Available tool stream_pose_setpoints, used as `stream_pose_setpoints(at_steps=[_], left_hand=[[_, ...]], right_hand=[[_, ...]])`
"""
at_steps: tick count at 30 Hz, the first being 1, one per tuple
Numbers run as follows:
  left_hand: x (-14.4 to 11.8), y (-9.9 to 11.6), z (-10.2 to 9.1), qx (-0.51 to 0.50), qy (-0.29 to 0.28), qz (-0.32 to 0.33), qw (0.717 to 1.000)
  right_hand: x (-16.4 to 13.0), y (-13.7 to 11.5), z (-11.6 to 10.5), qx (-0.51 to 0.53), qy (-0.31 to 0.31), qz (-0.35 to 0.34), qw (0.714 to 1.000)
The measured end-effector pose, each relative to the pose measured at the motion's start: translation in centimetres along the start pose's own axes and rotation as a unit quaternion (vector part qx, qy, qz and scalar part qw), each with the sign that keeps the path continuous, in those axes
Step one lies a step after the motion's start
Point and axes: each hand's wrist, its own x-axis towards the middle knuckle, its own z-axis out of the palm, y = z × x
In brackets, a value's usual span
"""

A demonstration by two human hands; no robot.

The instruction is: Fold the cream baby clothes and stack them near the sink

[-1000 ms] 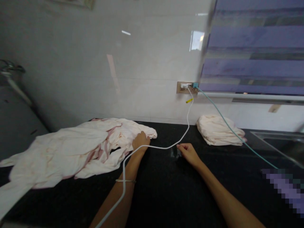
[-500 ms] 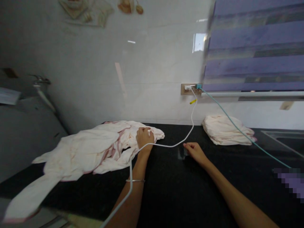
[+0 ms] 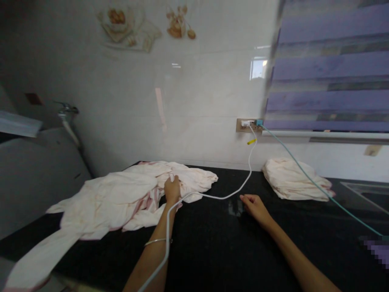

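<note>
My left hand point(image 3: 172, 190) is closed on a fold of a cream-white garment with pink edging point(image 3: 112, 198). The crumpled cloth spreads over the left part of the black counter, and a sleeve-like end hangs over the front edge. My right hand point(image 3: 255, 207) hovers over or rests on the counter, fingers curled in, with nothing visible in them. A white cable point(image 3: 225, 198) crosses in front of my left forearm and runs between my hands. To the right, beyond my right hand, lies a folded stack of similar cream cloth point(image 3: 293, 180).
The white cable and a teal cable point(image 3: 306, 176) are plugged into a wall socket point(image 3: 240, 126). The teal cable passes over the folded stack. A sink edge point(image 3: 352, 192) is at the right. A tap point(image 3: 66, 109) is on the wall at left, above a grey appliance point(image 3: 45, 170).
My left hand has shifted left along the garment and now grips a fold; the cloth's right end lies more spread out. My right hand stays almost in place. The view has tilted slightly up.
</note>
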Motion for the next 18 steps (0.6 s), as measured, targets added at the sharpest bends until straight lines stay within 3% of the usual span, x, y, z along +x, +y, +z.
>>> stream_pose_setpoints(at_steps=[3,6,8,10,13,16,18], left_hand=[[-0.2,1.4,0.2,-0.040,0.043,0.034,0.998],[-1.3,4.3,0.1,-0.123,0.088,0.099,0.984],[-3.2,6.6,0.3,-0.175,0.070,0.149,0.971],[-6.1,8.6,0.9,-0.196,0.009,0.181,0.964],[-11.9,10.1,2.6,-0.145,-0.152,0.266,0.941],[-17.2,10.0,4.1,-0.104,-0.301,0.418,0.851],[-19.3,9.8,4.5,-0.078,-0.343,0.521,0.777]], right_hand=[[-0.1,-0.4,0.2,-0.010,0.006,-0.009,1.000],[-0.3,-0.8,0.4,-0.013,0.015,-0.006,1.000],[-0.3,-1.0,0.4,-0.016,0.017,-0.005,1.000],[-0.3,-1.0,0.5,-0.028,0.012,-0.017,0.999],[-0.4,-0.7,0.7,-0.070,-0.012,-0.072,0.995],[-0.7,-0.5,1.0,-0.118,-0.045,-0.162,0.979],[-0.8,-0.5,1.0,-0.138,-0.060,-0.217,0.964]])
